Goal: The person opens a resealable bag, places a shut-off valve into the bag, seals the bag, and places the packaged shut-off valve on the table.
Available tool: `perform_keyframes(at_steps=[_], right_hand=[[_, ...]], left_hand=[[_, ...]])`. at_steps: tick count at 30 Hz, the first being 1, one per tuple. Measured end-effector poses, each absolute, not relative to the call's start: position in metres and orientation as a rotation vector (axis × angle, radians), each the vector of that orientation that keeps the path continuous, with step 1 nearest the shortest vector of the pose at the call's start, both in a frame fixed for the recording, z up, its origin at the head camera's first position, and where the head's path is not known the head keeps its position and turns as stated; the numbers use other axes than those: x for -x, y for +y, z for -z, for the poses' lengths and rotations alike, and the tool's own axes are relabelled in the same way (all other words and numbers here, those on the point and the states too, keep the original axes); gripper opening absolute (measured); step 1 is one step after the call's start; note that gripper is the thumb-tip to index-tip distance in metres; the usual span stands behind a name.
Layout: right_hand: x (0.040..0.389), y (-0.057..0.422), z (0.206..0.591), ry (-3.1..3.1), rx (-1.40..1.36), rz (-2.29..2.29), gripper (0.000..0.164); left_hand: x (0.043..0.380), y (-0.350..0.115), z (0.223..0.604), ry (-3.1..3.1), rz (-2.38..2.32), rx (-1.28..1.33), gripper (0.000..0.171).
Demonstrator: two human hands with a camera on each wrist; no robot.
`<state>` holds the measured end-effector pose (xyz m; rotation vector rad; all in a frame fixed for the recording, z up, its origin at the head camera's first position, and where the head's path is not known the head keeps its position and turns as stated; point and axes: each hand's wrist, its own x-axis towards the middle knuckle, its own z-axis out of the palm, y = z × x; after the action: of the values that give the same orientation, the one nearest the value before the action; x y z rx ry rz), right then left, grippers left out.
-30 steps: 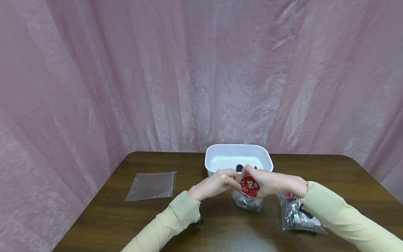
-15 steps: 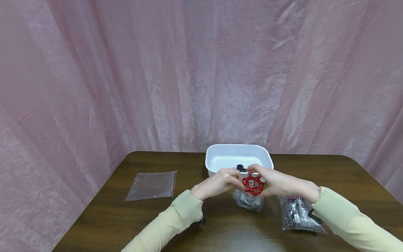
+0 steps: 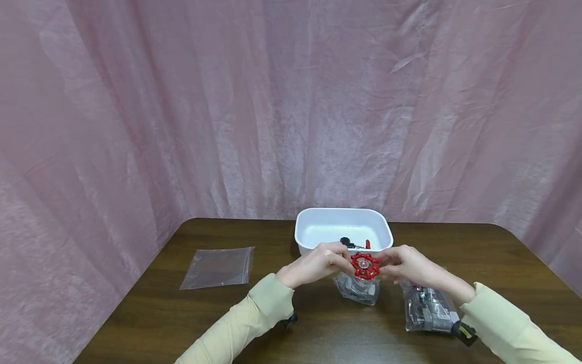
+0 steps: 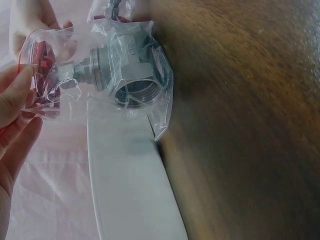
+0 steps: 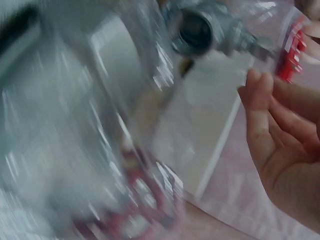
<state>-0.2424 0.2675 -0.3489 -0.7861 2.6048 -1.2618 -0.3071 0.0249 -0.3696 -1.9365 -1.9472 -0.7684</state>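
Note:
A metal valve (image 4: 127, 67) with a red handwheel (image 3: 365, 266) stands upright inside a clear plastic bag, its threaded opening facing sideways in the left wrist view. My left hand (image 3: 318, 265) pinches the bag's top edge beside the wheel. On the wheel's other side is my right hand (image 3: 411, 265), fingers loosely bent, the tips close to the wheel's right edge. In the right wrist view those fingertips appear just off the wheel. A second bagged valve (image 3: 429, 311), also with a red wheel, lies on the table under my right forearm and looms blurred in the right wrist view.
Behind the hands stands a white plastic tub (image 3: 344, 210), holding a black round-ended piece (image 3: 345, 241) and a red piece (image 3: 368, 244). A flat clear bag (image 3: 218, 268) lies on the brown table (image 3: 350, 338) at left. Pink curtain (image 3: 291, 111) hangs behind.
My right hand has slid from over the wheel's top to its right side and loosened, uncovering the wheel and the tub's contents. My left hand has hardly moved.

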Motion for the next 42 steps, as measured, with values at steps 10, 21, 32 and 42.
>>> perform_keyframes(at_steps=[10,21,32,42], right_hand=[[0.241,0.262,0.364,2.691,0.567,1.462,0.004],[0.234,0.265,0.363,2.747,0.391,1.469,0.009],[0.227,0.272,0.362,2.706,0.321,1.56,0.012],[0.231,0.273,0.35,2.573,0.361,1.535,0.029]], left_hand=[[0.305,0.026,0.367,-1.956,0.755,1.931,0.018],[0.306,0.029,0.364,-1.944,0.719,1.938,0.019],[0.303,0.032,0.363,-1.937,0.745,1.944,0.014],[0.305,0.033,0.364,-1.935,0.714,1.941,0.014]])
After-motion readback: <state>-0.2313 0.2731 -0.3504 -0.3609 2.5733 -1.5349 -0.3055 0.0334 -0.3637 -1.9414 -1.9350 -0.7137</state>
